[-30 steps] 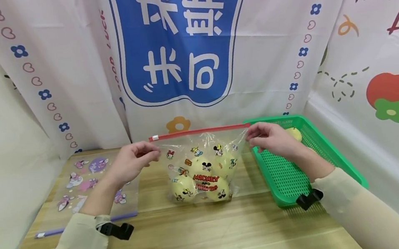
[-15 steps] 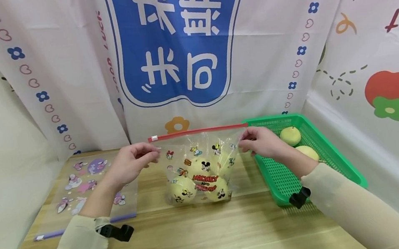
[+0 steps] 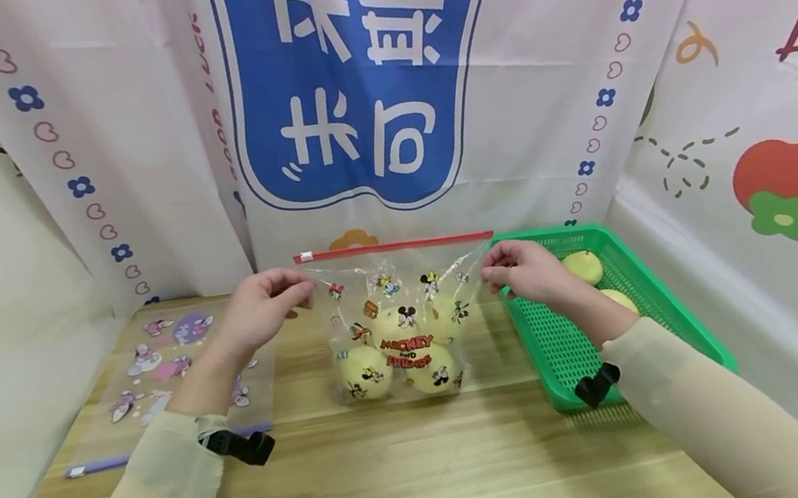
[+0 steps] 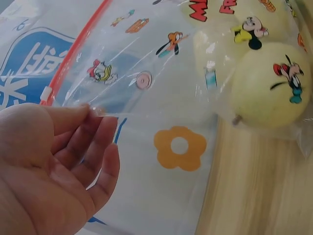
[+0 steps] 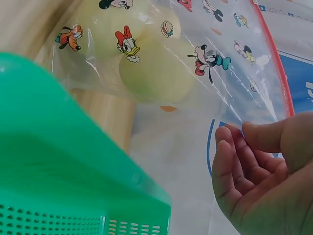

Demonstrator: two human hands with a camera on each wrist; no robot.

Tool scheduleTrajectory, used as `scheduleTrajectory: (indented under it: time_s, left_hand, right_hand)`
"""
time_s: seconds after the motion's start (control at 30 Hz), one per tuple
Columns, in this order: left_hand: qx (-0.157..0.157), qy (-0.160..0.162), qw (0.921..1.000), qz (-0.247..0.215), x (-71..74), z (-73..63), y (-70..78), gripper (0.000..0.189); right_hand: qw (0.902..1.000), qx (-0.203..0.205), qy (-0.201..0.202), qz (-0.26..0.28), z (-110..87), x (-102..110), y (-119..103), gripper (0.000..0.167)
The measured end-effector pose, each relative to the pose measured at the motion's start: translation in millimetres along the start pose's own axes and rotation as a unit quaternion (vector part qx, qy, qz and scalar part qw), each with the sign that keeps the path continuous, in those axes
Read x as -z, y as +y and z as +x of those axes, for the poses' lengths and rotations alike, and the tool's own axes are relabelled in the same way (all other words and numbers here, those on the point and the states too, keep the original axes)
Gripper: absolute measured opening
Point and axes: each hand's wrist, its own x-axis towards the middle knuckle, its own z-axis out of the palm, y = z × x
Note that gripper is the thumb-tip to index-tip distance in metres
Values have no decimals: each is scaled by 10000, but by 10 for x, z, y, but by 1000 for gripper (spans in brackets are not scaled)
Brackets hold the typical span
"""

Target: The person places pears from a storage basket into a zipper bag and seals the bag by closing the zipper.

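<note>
Grip on bag (image 3: 393, 321): could slip, judging by thin, smooth film held only near the upper side edges, with the weight of the fruit (image 3: 363, 369) dragging down; might also stretch or tear there
Red zip strip (image 3: 399, 246): could gape and spill if unsealed and tipped; sealed or not, cannot tell; white slider (image 3: 305, 257) at left end
Bag's look: clear, cartoon-printed; bulging low with pale yellow fruit; creased toward both pinches
Bag's place: upright, between hands; left of green basket (image 5: 73, 142); touching tabletop (image 3: 399, 476) or not, unclear
Left hand (image 3: 263, 306): pinching upper left edge
Right hand (image 3: 526, 273): pinching upper right edge; well apart from left
</note>
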Motion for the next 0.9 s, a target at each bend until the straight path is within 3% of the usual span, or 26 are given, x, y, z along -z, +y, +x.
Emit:
scheduleTrajectory:
  time_s: [0.37, 0.7, 0.9]
  left_hand:
    - [164, 572, 9975, -383, 12, 367, 145, 34]
    - [503, 739, 9956, -285, -70, 754, 163, 37]
    - [808, 785, 9905, -793, -170, 936, 134, 39]
  right_hand:
    - [9991, -204, 260, 261, 342, 39, -186, 19]
    - [9956, -654, 593, 326, 733, 14, -180, 19]
    - [9924, -976, 720, 199, 946, -35, -127, 18]
